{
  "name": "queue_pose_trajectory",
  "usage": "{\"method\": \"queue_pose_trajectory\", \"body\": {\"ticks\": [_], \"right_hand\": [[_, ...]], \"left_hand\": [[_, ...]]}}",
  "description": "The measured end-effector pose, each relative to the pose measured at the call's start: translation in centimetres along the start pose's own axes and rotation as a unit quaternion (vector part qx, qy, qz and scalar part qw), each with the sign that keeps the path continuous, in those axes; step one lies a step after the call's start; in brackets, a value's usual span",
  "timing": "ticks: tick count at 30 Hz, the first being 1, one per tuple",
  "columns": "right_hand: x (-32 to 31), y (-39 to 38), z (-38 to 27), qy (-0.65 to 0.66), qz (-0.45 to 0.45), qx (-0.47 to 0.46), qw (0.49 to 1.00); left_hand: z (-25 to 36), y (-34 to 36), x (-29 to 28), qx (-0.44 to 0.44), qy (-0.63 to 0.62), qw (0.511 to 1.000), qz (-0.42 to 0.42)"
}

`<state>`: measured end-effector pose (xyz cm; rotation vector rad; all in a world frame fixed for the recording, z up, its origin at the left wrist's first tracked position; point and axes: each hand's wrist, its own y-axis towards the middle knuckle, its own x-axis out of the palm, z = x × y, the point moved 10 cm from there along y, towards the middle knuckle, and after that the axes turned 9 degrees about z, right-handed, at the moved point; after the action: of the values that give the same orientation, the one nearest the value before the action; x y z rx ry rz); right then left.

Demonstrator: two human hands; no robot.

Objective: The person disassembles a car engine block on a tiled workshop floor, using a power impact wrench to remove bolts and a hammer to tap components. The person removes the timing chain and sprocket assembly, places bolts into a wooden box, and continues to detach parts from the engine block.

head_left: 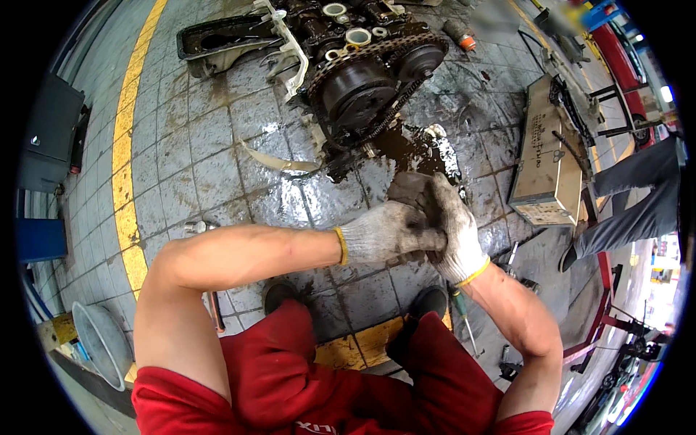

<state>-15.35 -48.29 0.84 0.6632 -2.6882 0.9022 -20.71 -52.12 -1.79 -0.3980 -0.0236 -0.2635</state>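
My left hand (384,233), in a dirty white knit glove with a yellow cuff, is closed, its fingers reaching toward my right palm. My right hand (458,235), gloved the same way, meets it from the right, fingers bent and pointing away from me. A dark brown, oil-soaked cloth (411,190) is bunched between the two hands; its lower part is hidden by the gloves. Beyond them on the floor lies a greasy engine (362,90) with a chain round its dark gears. A puddle of dark oil (412,148) spreads between engine and hands.
A black oil pan (225,40) lies left of the engine. A curved pale strip (279,161) rests on the tiles. To the right are a wooden crate (552,156), a green-handled screwdriver (462,308) and another person's legs (638,203). A grey basin (101,344) stands lower left.
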Motion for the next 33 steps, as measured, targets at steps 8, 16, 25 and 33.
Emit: {"method": "queue_pose_trajectory", "body": {"ticks": [8,16,25,33], "right_hand": [[4.6,4.7,-1.3,-0.412,-0.083,-0.246,0.873],[8.7,10.5,0.9,-0.318,-0.081,-0.202,0.923],[10.0,11.0,1.4,-0.384,-0.131,-0.218,0.888],[14.3,1.6,-6.9,-0.568,-0.188,-0.264,0.757]], "left_hand": [[-3.0,-4.9,-15.8,-0.095,0.198,0.928,0.302],[2.6,-9.4,-21.7,0.081,0.204,0.836,0.502],[4.4,-9.7,-21.7,0.062,0.293,0.800,0.519],[3.8,-11.0,-21.5,0.180,0.290,0.746,0.571]]}}
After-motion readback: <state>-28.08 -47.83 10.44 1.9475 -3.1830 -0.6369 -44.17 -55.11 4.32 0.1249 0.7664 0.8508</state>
